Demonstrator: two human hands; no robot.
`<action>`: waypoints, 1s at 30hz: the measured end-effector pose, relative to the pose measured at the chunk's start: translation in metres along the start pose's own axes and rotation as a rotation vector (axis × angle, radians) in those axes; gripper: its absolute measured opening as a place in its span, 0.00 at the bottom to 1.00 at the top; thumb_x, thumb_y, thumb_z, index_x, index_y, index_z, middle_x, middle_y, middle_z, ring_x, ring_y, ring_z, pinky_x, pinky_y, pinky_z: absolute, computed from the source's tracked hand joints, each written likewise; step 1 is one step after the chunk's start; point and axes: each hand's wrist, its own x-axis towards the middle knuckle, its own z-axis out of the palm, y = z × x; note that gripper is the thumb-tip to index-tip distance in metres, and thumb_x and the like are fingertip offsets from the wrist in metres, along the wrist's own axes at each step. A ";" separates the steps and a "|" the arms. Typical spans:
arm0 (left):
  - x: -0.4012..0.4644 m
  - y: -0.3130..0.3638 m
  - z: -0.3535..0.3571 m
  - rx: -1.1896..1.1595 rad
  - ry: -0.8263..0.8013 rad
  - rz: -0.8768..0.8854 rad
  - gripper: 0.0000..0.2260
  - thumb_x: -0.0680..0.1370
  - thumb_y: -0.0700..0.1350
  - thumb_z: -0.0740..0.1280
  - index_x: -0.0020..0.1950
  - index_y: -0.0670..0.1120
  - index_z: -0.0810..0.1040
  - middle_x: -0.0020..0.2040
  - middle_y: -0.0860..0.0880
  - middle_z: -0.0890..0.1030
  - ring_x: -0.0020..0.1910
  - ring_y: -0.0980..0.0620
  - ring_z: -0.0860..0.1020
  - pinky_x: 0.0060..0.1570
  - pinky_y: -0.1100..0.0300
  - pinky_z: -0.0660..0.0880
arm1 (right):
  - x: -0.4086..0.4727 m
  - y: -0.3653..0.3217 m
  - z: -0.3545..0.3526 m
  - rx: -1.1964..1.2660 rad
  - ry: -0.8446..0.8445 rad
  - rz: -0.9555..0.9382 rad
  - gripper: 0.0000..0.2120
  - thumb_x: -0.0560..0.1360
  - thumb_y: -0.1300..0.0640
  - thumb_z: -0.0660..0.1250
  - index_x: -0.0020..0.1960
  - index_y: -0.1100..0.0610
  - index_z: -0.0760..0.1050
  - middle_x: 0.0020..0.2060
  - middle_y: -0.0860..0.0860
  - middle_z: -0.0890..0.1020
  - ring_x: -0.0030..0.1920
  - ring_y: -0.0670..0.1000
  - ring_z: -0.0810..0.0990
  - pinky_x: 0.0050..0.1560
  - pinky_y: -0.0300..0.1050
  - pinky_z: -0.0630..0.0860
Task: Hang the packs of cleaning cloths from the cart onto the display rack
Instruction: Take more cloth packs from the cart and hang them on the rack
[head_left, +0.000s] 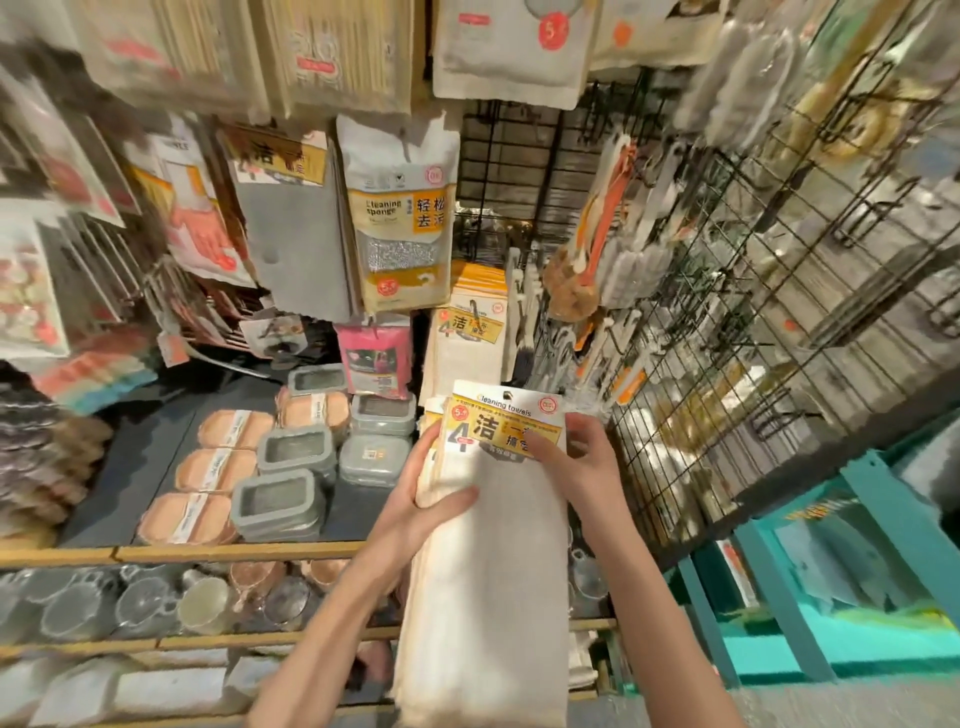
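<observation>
A stack of white cleaning cloth packs (493, 551) with yellow header cards hangs down in front of me, low in the middle. My left hand (426, 499) grips the stack from its left side, thumb across the front cloth. At the top right of the stack, my right hand (576, 457) pinches the yellow header card. More packs of the same cloth (470, 332) hang on the display rack just behind and above the stack. The teal cart (862, 566) stands at the lower right.
A black wire grid panel (753, 291) with hooks and brushes runs along the right. Sponge packs (400, 218) and grey cloths hang above left. Grey lidded boxes (291, 499) and orange sponges lie on the dark shelf at left, with glass cups below.
</observation>
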 end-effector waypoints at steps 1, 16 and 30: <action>0.004 0.000 0.001 0.000 -0.006 0.002 0.33 0.67 0.44 0.72 0.68 0.62 0.65 0.57 0.74 0.75 0.58 0.74 0.72 0.50 0.76 0.71 | 0.008 -0.001 0.001 0.001 0.011 0.012 0.18 0.69 0.55 0.75 0.55 0.54 0.72 0.44 0.46 0.79 0.43 0.43 0.78 0.34 0.31 0.71; 0.053 -0.007 0.006 -0.007 0.287 -0.054 0.23 0.71 0.58 0.68 0.64 0.72 0.68 0.71 0.62 0.67 0.71 0.53 0.67 0.71 0.45 0.64 | 0.101 -0.004 -0.002 0.072 -0.247 0.088 0.18 0.73 0.63 0.70 0.57 0.54 0.66 0.41 0.42 0.78 0.38 0.38 0.78 0.35 0.32 0.74; 0.077 -0.013 -0.008 0.011 0.460 -0.004 0.29 0.73 0.44 0.74 0.66 0.67 0.68 0.69 0.59 0.70 0.65 0.60 0.71 0.65 0.57 0.68 | 0.151 0.011 -0.003 0.145 -0.423 0.000 0.22 0.75 0.71 0.64 0.61 0.50 0.66 0.53 0.57 0.81 0.42 0.54 0.80 0.30 0.40 0.74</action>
